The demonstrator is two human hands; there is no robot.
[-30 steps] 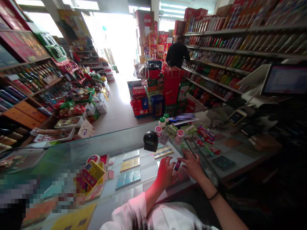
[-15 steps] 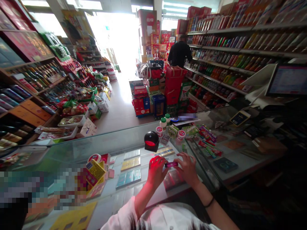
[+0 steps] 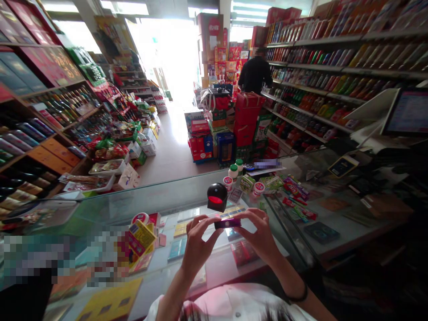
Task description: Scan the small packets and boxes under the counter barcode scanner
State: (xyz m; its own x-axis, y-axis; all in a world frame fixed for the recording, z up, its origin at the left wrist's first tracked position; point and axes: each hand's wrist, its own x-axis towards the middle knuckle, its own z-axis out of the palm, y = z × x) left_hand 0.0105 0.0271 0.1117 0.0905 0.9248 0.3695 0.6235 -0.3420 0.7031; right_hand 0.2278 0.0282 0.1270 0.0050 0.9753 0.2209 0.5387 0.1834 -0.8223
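Observation:
Both hands pinch one small, dark purple pack [image 3: 228, 223] by its two ends, above the glass counter. My left hand [image 3: 198, 239] has its left end between thumb and fingers. At the opposite end, the thumb and fingers of my right hand [image 3: 260, 232] are closed on it. Just beyond the pack stands a round black scanner [image 3: 217, 197] with a glowing red window turned toward me. Print on the pack is too small to read. Flat packs, among them a red one [image 3: 243, 252], show below my hands.
White bottles with green caps [image 3: 233, 172], small round tubs [image 3: 258, 189] and colourful candy packs [image 3: 296, 187] crowd the counter's far right. A monitor [image 3: 406, 111] stands at right, yellow boxes [image 3: 141, 236] at left. A person in black [image 3: 256, 73] stands by the drink shelves.
The pack has moved slightly left and up and is turned, showing a longer, darker side. My left hand has shifted left, out of the red light. The view has swung slightly left.

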